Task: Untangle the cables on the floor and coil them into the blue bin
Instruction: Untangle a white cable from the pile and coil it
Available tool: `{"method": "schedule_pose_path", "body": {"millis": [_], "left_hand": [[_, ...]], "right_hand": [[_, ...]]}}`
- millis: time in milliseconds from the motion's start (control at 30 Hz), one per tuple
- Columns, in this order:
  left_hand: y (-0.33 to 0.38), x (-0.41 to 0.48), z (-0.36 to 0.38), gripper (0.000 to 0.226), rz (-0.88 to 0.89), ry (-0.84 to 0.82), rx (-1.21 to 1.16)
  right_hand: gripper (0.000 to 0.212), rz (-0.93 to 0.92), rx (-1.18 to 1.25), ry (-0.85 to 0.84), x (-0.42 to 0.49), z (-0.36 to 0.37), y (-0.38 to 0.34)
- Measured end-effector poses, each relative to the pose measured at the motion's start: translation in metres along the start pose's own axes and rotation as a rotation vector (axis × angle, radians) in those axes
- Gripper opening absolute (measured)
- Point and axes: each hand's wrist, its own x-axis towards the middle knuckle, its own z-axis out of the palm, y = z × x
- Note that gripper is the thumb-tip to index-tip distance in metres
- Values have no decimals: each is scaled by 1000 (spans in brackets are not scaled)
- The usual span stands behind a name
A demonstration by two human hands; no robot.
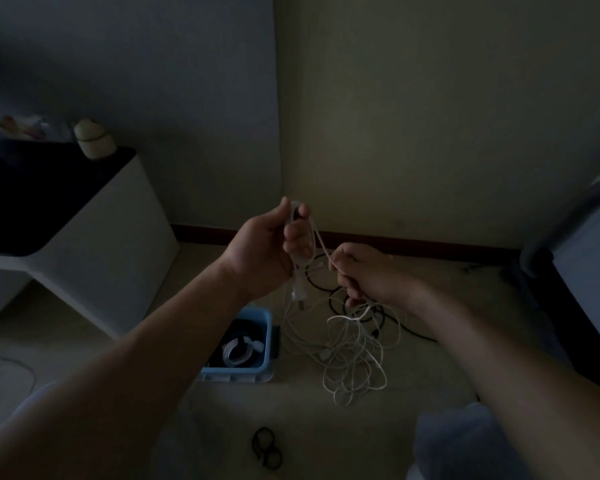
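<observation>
2 hands are raised above the floor in a dim room corner, both on the same white cable (355,355). The left hand (264,247) has its fingers and thumb curled round a few gathered loops of that cable, and a white plug (296,295) hangs just below its palm. The right hand (368,271), close beside it and a little lower, has its fingers closed round 1 strand that runs up to the loops in the left hand. Below the right hand the rest of the white cable drops into a loose tangle of many loops on the floor.

A black cable (413,332) lies on the floor behind and partly under that tangle, curling in rings near the wall. The blue bin (234,373) stands on the floor just left of the tangle, under the left forearm. Inside it lies 1 coiled white cable (236,353) on top of something dark, possibly a black cable, though the light is too poor to be sure.

Nearer the camera, a small black looped thing (265,448) lies on the floor, apart from the rest. A white cabinet (111,244) with a dark top stands at the left, with a pale ornament (92,138) on its far corner.
</observation>
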Motion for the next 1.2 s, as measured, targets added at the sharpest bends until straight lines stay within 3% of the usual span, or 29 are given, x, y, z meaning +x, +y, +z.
{"method": "schedule_pose_path", "body": {"millis": [133, 367, 433, 600, 767, 967, 1067, 1200], "left_hand": [[2, 2, -2, 36, 66, 183, -167], [5, 4, -1, 32, 160, 374, -215], [2, 5, 1, 31, 161, 402, -117], [-13, 9, 4, 28, 218, 452, 230], [-23, 10, 2, 30, 227, 428, 566], [-25, 12, -4, 34, 287, 441, 909], [-24, 12, -13, 39, 256, 415, 1009], [-31, 11, -8, 45, 123, 254, 1017]], "right_hand": [[25, -57, -130, -70, -4, 4, 3], [33, -68, -282, -119, -8, 12, -1], [30, -85, -292, -133, -10, 14, -5], [49, -189, -308, -124, -15, 17, -18], [10, -235, -122, -81, -15, 13, -19], [33, -220, 136, -182, -21, -5, -28], [19, -246, 89, -189, -22, -10, -27], [11, -291, 65, -44, -20, -17, -26]]}}
